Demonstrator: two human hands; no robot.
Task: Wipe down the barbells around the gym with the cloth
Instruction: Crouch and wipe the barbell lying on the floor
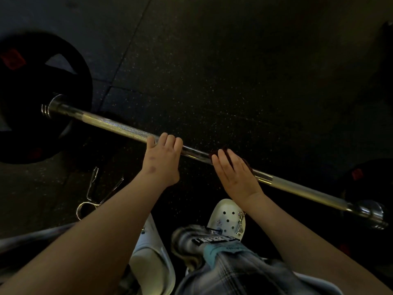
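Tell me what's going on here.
A person is working on a barbell on the dark gym floor. Their left hand grips the bar near its middle. The right hand, just beside it, presses a dark red cloth onto the shaft. A black weight plate sits on the bar's left end, and a spring collar lies loose on the floor.

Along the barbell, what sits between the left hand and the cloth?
Only bare smooth barbell shaft separates the left hand from the cloth under the right hand, seen in the head view.
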